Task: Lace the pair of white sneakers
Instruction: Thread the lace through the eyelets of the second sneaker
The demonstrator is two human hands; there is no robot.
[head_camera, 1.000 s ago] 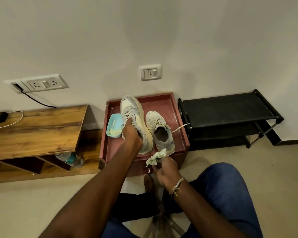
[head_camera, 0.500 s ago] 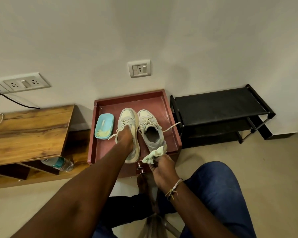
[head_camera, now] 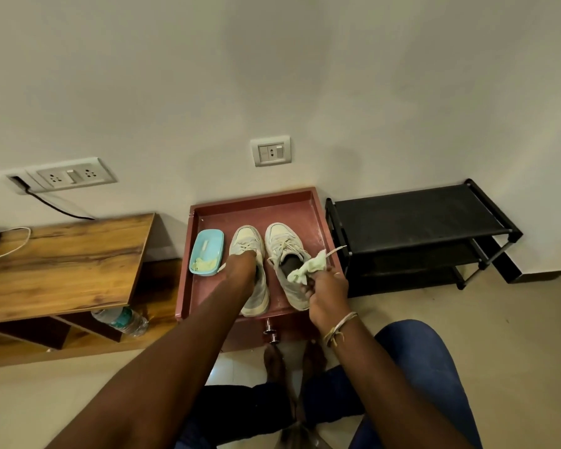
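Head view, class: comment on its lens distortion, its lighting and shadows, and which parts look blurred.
Head view: the wide angle bows the wall and stretches both forearms at the bottom; light is soft and even, with a faint shadow beside the wooden desk; the two sneakers on the red tray are fairly sharp, while the left hand looks slightly smeared and the cloth in the right hand is soft-edged.

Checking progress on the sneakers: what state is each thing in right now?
Left sneaker: flat on red tray, left hand on it.
Right sneaker: flat, lace end trailing loose.
Cloth: bunched in right hand.
Blue container: open.
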